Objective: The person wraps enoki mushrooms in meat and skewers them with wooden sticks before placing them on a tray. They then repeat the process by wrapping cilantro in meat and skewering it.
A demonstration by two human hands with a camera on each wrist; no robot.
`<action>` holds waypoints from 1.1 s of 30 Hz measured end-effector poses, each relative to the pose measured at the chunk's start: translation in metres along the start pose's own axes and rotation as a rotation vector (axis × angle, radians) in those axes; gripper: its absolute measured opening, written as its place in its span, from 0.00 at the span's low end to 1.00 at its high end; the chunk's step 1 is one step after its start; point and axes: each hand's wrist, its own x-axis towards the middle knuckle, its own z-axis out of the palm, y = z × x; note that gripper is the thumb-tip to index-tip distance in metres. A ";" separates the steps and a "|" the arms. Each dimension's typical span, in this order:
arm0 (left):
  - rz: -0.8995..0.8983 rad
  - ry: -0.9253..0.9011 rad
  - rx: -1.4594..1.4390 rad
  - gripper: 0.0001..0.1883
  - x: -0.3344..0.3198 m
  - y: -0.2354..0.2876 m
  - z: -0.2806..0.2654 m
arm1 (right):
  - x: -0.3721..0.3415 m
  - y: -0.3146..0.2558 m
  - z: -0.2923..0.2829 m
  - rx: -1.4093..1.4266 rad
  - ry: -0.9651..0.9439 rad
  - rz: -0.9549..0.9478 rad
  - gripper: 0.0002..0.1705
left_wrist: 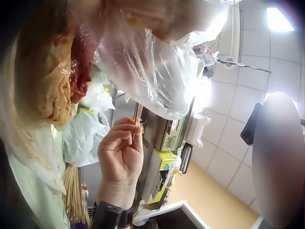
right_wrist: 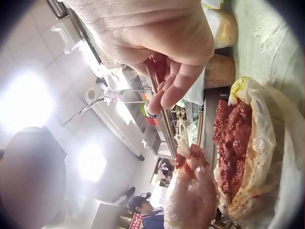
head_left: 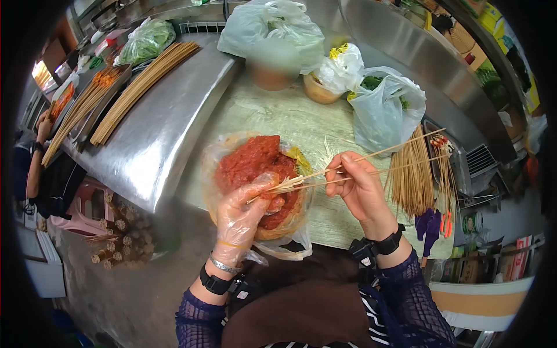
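Observation:
My left hand (head_left: 241, 209), in a clear plastic glove smeared red at the fingertips, pinches a small bundle of pale enoki mushrooms (head_left: 287, 185) over a bag-lined bowl (head_left: 278, 233). Red marinated meat (head_left: 246, 159) fills that bowl. Bare and to the right, my right hand (head_left: 362, 188) pinches two thin bamboo skewers (head_left: 400, 144) between thumb and fingers. They spread apart towards the right, and their left ends meet the enoki. In the right wrist view the mushroom strands (right_wrist: 182, 138) stick out of the gloved fingertips (right_wrist: 190, 160) beside the meat.
Loose pale strands (head_left: 331, 149) lie on the table behind my right hand. Bare skewers (head_left: 412, 180), purple-handled scissors (head_left: 428, 226) and bags of greens (head_left: 389, 110) stand at right. Skewer bundles (head_left: 145, 87) lie on the steel counter (head_left: 156, 127) at left, where another person's arm (head_left: 38, 151) shows.

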 end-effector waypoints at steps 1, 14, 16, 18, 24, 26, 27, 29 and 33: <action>0.003 -0.007 0.017 0.15 0.000 0.000 -0.001 | 0.000 0.001 -0.002 -0.003 -0.001 0.013 0.15; -0.243 0.012 -0.179 0.18 0.003 0.005 0.000 | -0.001 -0.016 0.003 -0.313 -0.044 -0.046 0.16; -0.229 0.022 -0.182 0.19 0.004 0.004 0.001 | -0.001 -0.019 0.006 -0.326 -0.078 -0.063 0.16; -0.239 0.014 -0.211 0.17 0.003 0.004 0.000 | 0.000 -0.021 0.006 -0.333 -0.105 -0.078 0.16; -0.291 0.049 -0.341 0.15 0.003 0.011 0.003 | 0.005 -0.024 0.004 -0.335 -0.152 -0.097 0.16; -0.289 0.036 -0.381 0.14 0.002 0.008 -0.002 | 0.008 -0.023 0.004 -0.335 -0.169 -0.101 0.16; -0.291 0.022 -0.410 0.15 0.002 0.004 -0.005 | 0.007 -0.024 0.005 -0.334 -0.160 -0.104 0.16; -0.286 0.023 -0.468 0.15 0.003 0.005 -0.005 | 0.004 -0.027 0.006 -0.333 -0.143 -0.111 0.16; -0.211 0.094 -0.590 0.16 0.005 0.010 0.000 | -0.015 -0.026 0.012 -0.259 -0.076 -0.287 0.17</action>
